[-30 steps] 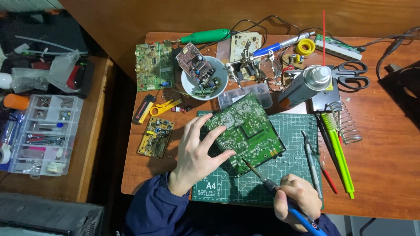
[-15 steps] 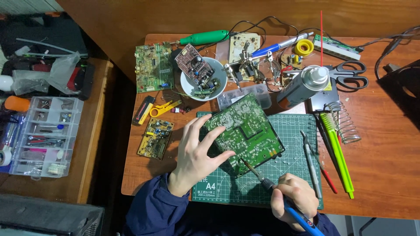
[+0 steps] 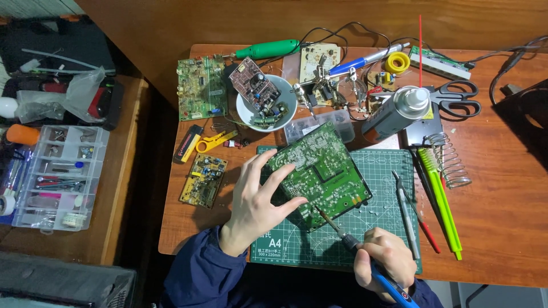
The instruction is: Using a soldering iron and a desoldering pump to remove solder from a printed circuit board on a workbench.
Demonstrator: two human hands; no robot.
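Steadying the green circuit board point(image 3: 322, 171) w/ our left hand point(image 3: 260, 197), fingers spread apart on its left edge; board lies tilted on the green cutting mat point(image 3: 388, 228). Our right hand point(image 3: 383, 261) is clamped round a blue soldering iron point(image 3: 365, 259), tip touching the board's lower edge. White bowl point(image 3: 246, 114) sits behind.

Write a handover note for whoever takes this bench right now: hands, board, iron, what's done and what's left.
Left hand: fingers spread on the left edge of the green circuit board, steadying it solder side up on the cutting mat.
Right hand: grips the blue soldering iron, tip at the board's lower edge.
Nearby: spring stand and tweezers to the right, bowl of parts behind.
Done: board placed and held, iron brought to a joint.
Left: cannot tell how many joints are finished; check the board.
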